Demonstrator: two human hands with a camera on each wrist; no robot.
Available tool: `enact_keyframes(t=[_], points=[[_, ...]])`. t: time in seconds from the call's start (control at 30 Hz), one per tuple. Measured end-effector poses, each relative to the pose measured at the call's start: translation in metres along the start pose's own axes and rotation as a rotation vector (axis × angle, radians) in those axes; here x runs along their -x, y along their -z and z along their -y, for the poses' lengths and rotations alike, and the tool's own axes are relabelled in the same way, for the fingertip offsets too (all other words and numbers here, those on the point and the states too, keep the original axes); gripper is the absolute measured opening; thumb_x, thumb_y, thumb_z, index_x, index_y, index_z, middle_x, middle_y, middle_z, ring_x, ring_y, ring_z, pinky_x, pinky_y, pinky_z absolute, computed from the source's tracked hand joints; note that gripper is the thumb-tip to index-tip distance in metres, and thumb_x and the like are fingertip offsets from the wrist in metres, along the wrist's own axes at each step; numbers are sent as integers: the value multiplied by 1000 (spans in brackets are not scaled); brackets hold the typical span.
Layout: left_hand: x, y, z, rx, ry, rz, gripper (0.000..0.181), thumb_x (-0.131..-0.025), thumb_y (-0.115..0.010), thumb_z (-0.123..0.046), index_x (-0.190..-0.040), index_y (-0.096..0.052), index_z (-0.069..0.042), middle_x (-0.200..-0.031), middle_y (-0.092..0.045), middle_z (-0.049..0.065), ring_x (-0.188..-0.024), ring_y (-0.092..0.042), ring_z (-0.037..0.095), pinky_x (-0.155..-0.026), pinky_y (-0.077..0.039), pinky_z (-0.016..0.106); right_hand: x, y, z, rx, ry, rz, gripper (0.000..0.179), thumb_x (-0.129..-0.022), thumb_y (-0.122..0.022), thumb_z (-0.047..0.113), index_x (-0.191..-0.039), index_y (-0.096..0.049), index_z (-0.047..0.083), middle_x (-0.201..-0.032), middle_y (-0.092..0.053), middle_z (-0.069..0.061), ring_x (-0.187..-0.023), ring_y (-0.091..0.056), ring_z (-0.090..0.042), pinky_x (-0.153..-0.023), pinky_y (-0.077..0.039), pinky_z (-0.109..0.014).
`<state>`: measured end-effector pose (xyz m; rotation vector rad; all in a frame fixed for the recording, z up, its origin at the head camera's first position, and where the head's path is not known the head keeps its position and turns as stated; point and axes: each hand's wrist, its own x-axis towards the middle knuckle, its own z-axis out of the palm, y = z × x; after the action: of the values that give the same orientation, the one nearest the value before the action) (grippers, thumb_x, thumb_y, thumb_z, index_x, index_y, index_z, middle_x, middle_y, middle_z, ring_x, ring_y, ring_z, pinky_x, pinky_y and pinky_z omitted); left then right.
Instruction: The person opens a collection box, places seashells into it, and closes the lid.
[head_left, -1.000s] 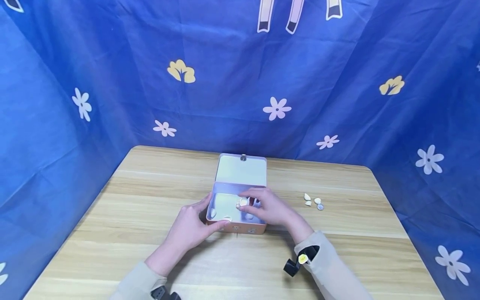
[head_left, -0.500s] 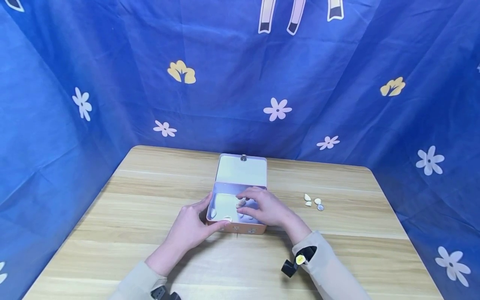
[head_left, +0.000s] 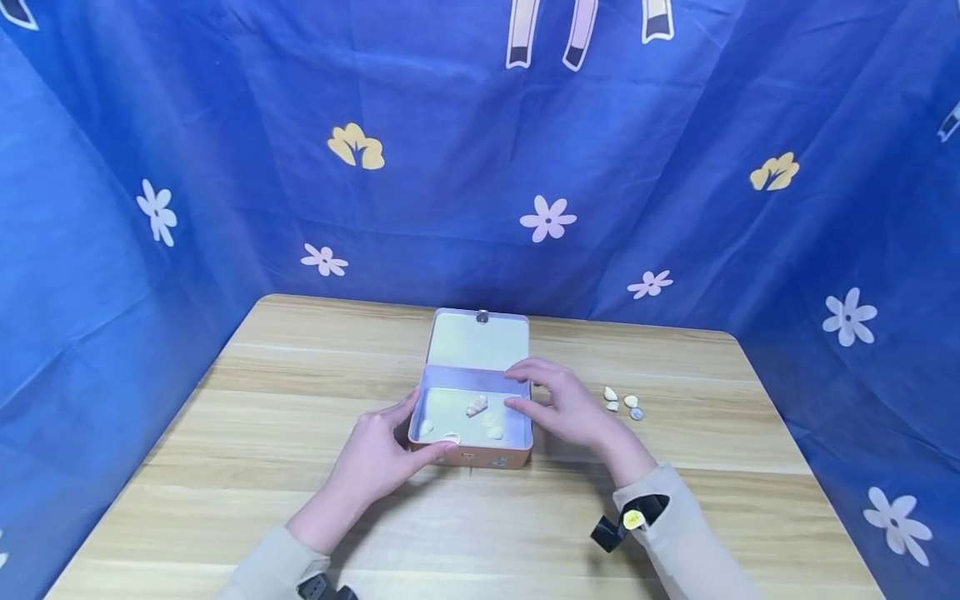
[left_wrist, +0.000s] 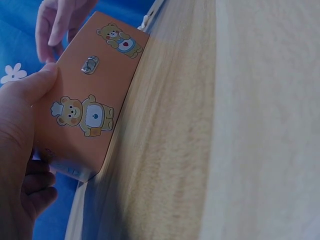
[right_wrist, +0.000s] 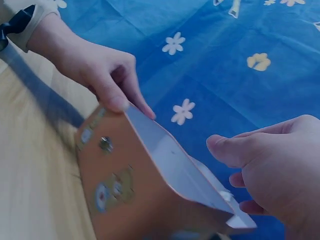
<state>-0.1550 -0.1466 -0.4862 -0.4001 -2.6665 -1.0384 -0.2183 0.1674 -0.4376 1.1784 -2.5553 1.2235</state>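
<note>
My left hand (head_left: 375, 457) grips the left front corner of an orange tin box (head_left: 491, 457), thumb on the front rim and fingers along the left side. Bear pictures and a metal catch show on its front in the left wrist view. The hinged lid (head_left: 480, 340) leans back, raised. On the pale floor inside lie a spiral seashell (head_left: 476, 406), whitish shells (head_left: 492, 427) near the right front, and another shell (head_left: 426, 427) at the left. Over the box's right edge hovers my right hand (head_left: 570, 407), thumb and fingers apart, nothing between them.
Several small shells (head_left: 611, 393) and a bluish one (head_left: 637, 413) rest on the wooden table (head_left: 337, 333) to the right of the box. A blue curtain (head_left: 450, 167) with flower prints surrounds the table's back and sides.
My right hand has let go of a white shell inside the box and drawn back to the right. The left hand keeps its hold on the box.
</note>
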Motion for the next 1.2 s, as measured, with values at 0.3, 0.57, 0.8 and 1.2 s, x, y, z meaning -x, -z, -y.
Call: enact_keyframes(t=[0.3, 0.57, 0.8, 1.2], points=[[1, 0, 1, 2, 1, -4, 110, -73, -86, -73, -150, -56, 0, -135, -64, 24, -88, -67, 20, -86, -61, 44, 26, 35, -15, 87, -34, -92, 37, -94, -82, 12, -130, -73, 8, -130, -71, -6, -111, -67, -26, -93, -57, -54], [0, 1, 1, 3, -3, -3, 110, -73, -86, -73, -150, -56, 0, -135, -64, 24, -110, -71, 27, -96, -59, 50, 50, 56, -35, 138, -103, -123, 38, -94, -82, 12, -130, -73, 6, -128, -72, -7, -107, -69, -29, -87, -59, -54], [1, 1, 1, -1, -14, -3, 108, -74, -87, -71, -149, -57, 1, -134, -65, 24, -120, -67, 36, -98, -57, 51, 66, 68, -58, 165, -164, -135, 37, -94, -82, 8, -129, -72, 4, -128, -72, -11, -105, -69, -32, -83, -58, -57], [0, 2, 0, 0, -17, -4, 110, -75, -83, -75, -148, -57, 3, -135, -64, 25, -122, -66, 36, -98, -57, 52, 88, 69, -96, 170, -307, -147, 36, -96, -80, 12, -126, -71, -6, -121, -71, -18, -108, -68, -39, -94, -58, -55]])
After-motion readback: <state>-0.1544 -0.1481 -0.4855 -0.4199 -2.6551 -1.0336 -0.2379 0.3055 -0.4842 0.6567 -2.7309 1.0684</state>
